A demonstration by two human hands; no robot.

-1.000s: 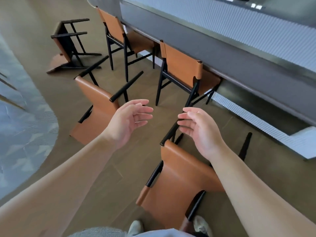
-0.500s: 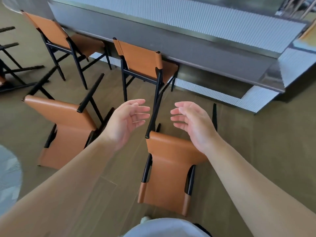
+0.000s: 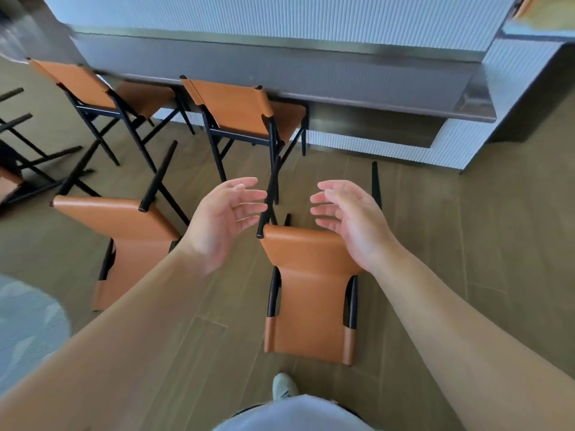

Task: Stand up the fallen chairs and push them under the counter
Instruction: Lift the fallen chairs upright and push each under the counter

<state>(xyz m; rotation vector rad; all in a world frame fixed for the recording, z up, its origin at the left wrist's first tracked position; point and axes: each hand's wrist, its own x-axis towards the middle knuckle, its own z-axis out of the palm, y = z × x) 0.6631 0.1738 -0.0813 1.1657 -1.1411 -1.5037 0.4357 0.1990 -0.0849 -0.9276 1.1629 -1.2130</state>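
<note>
A fallen chair (image 3: 311,293) with tan leather and black legs lies on its back just ahead of my feet, its legs pointing toward the counter (image 3: 280,79). My left hand (image 3: 224,219) and my right hand (image 3: 348,219) hover above its seat edge, palms facing each other, fingers relaxed, holding nothing. A second fallen chair (image 3: 124,237) lies to the left, and part of a third fallen chair (image 3: 18,163) shows at the left edge. Two upright chairs (image 3: 236,110) (image 3: 93,88) stand tucked at the counter.
The counter runs across the top with a ribbed white base (image 3: 404,141) beneath and a corner block at the right. Wooden floor (image 3: 485,231) spreads to the right of the near chair. A pale carpet patch (image 3: 25,331) lies at the lower left. My shoe (image 3: 283,385) shows at the bottom.
The view has swung right and squared up to the near fallen chair, which now lies straight ahead. Both hands stay raised, open and apart above it.
</note>
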